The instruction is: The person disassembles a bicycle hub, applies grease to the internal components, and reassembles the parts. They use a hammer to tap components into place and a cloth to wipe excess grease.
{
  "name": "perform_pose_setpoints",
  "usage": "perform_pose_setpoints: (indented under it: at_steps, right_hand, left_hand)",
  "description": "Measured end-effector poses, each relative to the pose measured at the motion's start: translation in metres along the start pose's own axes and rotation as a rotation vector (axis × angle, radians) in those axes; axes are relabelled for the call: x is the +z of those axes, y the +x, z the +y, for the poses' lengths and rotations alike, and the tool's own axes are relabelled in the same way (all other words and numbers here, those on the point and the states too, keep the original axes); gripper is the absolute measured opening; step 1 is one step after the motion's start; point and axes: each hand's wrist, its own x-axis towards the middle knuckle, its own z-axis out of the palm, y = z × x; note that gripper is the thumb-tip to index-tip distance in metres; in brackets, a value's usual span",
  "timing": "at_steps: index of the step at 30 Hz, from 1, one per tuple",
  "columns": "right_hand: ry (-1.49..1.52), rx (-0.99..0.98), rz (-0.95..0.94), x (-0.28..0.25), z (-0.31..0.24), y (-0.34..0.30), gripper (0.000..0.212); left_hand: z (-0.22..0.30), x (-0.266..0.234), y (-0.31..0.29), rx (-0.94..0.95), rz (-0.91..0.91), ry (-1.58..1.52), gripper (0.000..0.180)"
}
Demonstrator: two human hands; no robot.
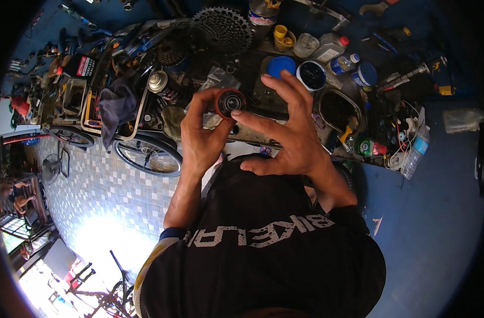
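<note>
My left hand (197, 140) is closed around a small red bicycle hub (230, 102), with thumb and fingers gripping its sides. The hub's round end faces up, showing a dark bearing ring with a metal centre. My right hand (297, 132) has its fingers spread, and its index fingertip is at the lower edge of the hub's face. Beyond the hands, an open tub of dark grease (311, 76) stands on the workbench beside a blue lid (280, 66).
A spray can (158, 82) and a grey cloth (117, 106) are at the left. A large cassette (222, 30) lies at the back. Bottles, a metal basin (340, 108) and a clear plastic bottle (416, 153) crowd the right. A bicycle wheel (149, 155) is below the bench.
</note>
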Motion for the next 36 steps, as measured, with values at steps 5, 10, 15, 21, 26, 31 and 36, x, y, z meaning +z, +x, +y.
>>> perform_pose_setpoints:
  at_steps: [5, 10, 15, 21, 26, 31, 36]
  right_hand:
    - [-0.073, -0.003, -0.037, 0.005, 0.002, 0.007, 0.072]
    - [-0.015, 0.006, 0.002, -0.004, 0.004, 0.016, 0.072]
    - [0.038, -0.02, -0.054, -0.006, 0.007, 0.015, 0.072]
    - [0.004, -0.001, -0.007, -0.009, 0.016, 0.018, 0.078]
    - [0.102, -0.028, -0.056, -0.011, 0.021, 0.019, 0.081]
    - [0.139, -0.06, -0.061, -0.014, 0.02, 0.021, 0.08]
    - [0.074, -0.016, -0.029, -0.01, 0.028, 0.016, 0.08]
  left_hand:
    - [0.004, -0.001, -0.001, -0.004, -0.013, 0.025, 0.045]
    - [0.001, -0.004, 0.0, -0.071, -0.08, -0.086, 0.042]
    - [-0.011, -0.007, 0.002, -0.065, -0.171, -0.177, 0.046]
    - [-0.019, -0.019, 0.0, -0.213, -0.422, -0.406, 0.046]
    - [-0.017, -0.021, 0.0, -0.179, -0.517, -0.498, 0.042]
    - [-0.024, -0.022, -0.001, -0.202, -0.567, -0.503, 0.038]
    - [-0.025, -0.022, -0.003, -0.204, -0.574, -0.477, 0.038]
